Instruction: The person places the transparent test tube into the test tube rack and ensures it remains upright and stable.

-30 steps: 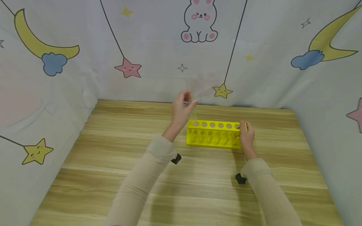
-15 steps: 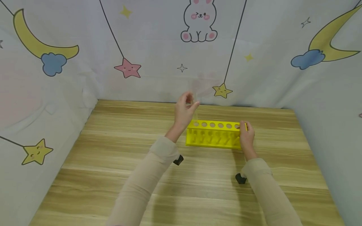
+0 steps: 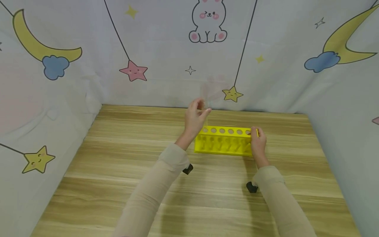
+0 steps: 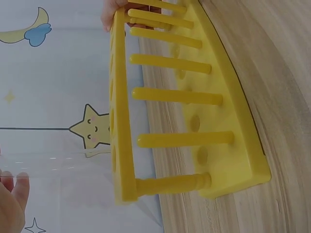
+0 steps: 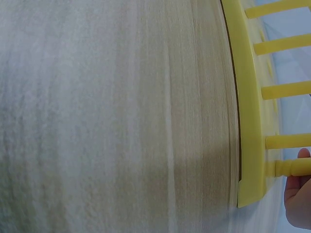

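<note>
Left grip (image 3: 196,119): the person's hand, raised over the rack's left end, thumb and fingers pinching the tube.
Clear tube (image 4: 63,165): faint against the pale cloth (image 3: 165,89); seen from the left wrist, it reaches from the fingertips toward the rack's top bar (image 4: 125,141).
Tube axis: roughly upright, square to the rack's length, its lower end below the grip.
Yellow rack (image 3: 224,152): on the wooden surface (image 3: 133,131), long axis running side to side before the person, a row of pegs (image 4: 175,63) along the near side.
End hole (image 3: 205,130): leftmost in the top bar, close by the tube's lower end; whether the tip has entered, one cannot tell.
Right grip (image 3: 259,140): curled round the rack's right end, well apart from the tube.
Nearer hand: the left; the right appears to serve as a steady.
Governing relation: by judgement, any lowering depends on tube and end hole sharing one vertical line.
</note>
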The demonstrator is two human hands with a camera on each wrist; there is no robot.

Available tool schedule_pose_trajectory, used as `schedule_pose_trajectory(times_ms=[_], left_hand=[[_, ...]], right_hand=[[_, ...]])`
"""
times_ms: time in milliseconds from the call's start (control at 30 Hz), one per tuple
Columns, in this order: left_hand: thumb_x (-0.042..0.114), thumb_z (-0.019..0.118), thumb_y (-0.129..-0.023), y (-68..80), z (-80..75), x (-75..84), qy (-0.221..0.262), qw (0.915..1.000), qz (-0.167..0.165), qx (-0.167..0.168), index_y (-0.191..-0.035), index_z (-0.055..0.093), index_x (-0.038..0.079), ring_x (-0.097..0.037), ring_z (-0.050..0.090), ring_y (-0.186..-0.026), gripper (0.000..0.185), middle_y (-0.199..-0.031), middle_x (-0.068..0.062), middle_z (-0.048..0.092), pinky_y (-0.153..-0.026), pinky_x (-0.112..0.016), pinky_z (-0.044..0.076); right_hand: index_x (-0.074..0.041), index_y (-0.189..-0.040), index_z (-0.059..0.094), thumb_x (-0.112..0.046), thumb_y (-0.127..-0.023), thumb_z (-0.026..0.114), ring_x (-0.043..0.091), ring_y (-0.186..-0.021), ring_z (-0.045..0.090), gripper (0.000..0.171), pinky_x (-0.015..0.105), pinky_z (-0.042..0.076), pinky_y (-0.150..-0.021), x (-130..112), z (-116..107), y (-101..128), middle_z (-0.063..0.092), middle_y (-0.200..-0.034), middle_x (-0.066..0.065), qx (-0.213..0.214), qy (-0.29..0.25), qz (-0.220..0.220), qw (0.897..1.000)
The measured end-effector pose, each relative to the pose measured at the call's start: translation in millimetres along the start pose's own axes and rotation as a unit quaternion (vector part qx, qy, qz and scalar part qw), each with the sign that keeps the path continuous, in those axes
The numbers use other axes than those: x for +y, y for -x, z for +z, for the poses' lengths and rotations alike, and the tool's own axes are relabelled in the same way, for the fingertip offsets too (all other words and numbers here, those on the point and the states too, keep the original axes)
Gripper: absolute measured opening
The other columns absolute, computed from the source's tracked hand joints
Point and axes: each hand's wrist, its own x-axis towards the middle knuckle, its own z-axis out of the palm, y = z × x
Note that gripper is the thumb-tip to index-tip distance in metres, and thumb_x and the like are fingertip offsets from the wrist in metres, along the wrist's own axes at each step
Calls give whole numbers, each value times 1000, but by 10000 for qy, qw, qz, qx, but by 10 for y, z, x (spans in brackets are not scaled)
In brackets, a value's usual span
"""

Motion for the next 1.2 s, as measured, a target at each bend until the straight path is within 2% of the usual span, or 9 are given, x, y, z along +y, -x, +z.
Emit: schedule_pose_trajectory(times_ms=[200,533,733,900,1200], left_hand=[[11,64,-80,24,24,-38,-99,9999,27,4,-108,52,0,-20,52,-86,33,-95,-12,54,-72,-22,53],[12,65,-79,71,57,-76,-249,9996,-1,-127,-105,51,1,-19,53,-88,31,-95,-10,54,-72,-20,52],[12,64,-80,83,75,-97,-312,9994,77,-132,-102,51,1,-20,53,-88,28,-92,-11,53,-71,-19,52],[10,65,-79,98,92,-131,-304,9992,228,-116,-101,51,1,-23,54,-87,27,-90,-14,53,-70,-21,53],[12,66,-78,144,111,-185,-564,9981,187,-151,-100,53,1,-19,54,-84,28,-88,-10,54,-68,-19,52]], right_hand=[[-19,-87,53,-36,-91,43,11,-69,42,20,17,34,-55,-16,-1,5,53,-77,-7,-17,-48,83,10000],[-18,-87,54,-34,-91,43,10,-69,42,20,17,35,-56,-21,-2,-26,54,-86,6,-36,-66,62,10000],[-17,-88,54,-35,-91,43,8,-63,40,22,16,34,-54,-25,-6,-30,53,-83,3,-32,-50,-12,10000],[-17,-88,54,-36,-91,43,10,-66,41,23,17,35,-54,-22,-6,-30,53,-82,1,-25,-22,-12,10000],[-13,-90,55,-37,-90,43,6,-67,42,26,17,36,-57,9,2,-49,51,-75,-8,83,94,-169,9998]])
